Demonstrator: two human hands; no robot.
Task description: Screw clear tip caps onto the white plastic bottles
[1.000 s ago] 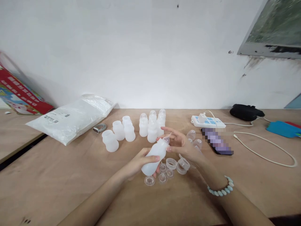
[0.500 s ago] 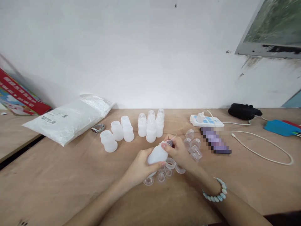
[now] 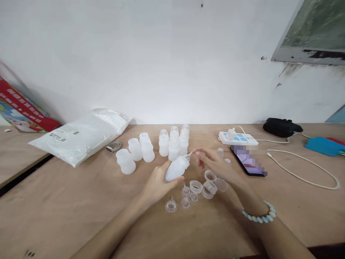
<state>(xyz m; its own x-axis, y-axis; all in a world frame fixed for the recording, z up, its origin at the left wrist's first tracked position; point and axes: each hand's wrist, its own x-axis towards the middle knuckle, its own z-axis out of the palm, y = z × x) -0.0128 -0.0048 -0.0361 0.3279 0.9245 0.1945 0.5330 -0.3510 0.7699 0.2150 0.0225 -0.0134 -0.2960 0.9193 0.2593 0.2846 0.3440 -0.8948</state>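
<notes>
My left hand (image 3: 159, 183) is wrapped round a frosted white baby bottle (image 3: 175, 170), tilted with its mouth up and to the right. A clear nipple (image 3: 188, 157) sits at the bottle's mouth, its tip drawn out long. My right hand (image 3: 210, 160) has its fingertips closed at that tip. Below the hands lie several loose clear nipples (image 3: 185, 203) and several translucent screw rings (image 3: 196, 186). Clear caps (image 3: 220, 152) lie partly hidden behind my right hand.
Capped bottles (image 3: 164, 143) stand near the wall, three uncapped bottles (image 3: 125, 162) to their left. A watch (image 3: 113, 146) and a white plastic bag (image 3: 81, 135) lie further left. On the right are a power strip (image 3: 238, 138), a phone (image 3: 249, 162) and a cable (image 3: 320, 169).
My right hand has moved from the bottle's mouth to the right, drawing the nipple's tip outward. The left hand has tipped the bottle slightly and raised it. More rings now show.
</notes>
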